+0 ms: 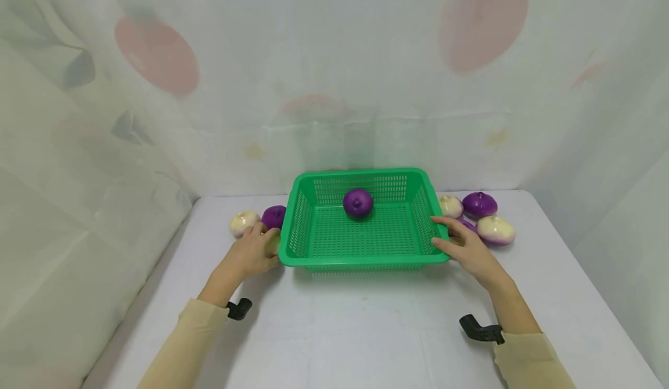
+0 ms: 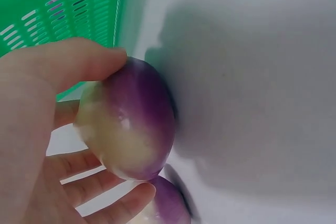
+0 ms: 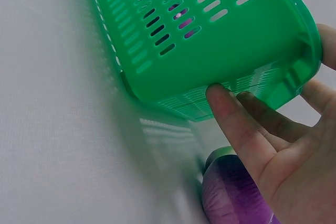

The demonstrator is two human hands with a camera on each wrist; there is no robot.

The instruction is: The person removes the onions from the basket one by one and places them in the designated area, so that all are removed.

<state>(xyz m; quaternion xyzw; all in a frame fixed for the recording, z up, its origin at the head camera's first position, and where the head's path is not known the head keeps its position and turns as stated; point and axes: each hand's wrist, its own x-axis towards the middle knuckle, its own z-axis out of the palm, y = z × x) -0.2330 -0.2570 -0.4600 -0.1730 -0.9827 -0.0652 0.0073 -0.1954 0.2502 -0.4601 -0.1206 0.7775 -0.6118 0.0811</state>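
Observation:
My left hand (image 1: 253,251) grips a purple-and-white turnip (image 2: 128,121), thumb on one side and fingers along the other, at the left side of a green basket (image 1: 363,264). A white turnip (image 1: 244,223) and a purple turnip (image 1: 274,217) lie just beyond that hand. My right hand (image 1: 465,251) holds the basket's right side; fingertips reach over the rim, and in the right wrist view other fingers (image 3: 239,129) lie against the outer wall. One purple turnip (image 1: 358,203) sits inside, toward the back wall.
Several turnips lie right of the basket, among them a purple one (image 1: 479,204) and a white-and-purple one (image 1: 495,230). A white cloth covers the table (image 1: 360,331). A printed curtain (image 1: 334,75) hangs right behind the table's back edge.

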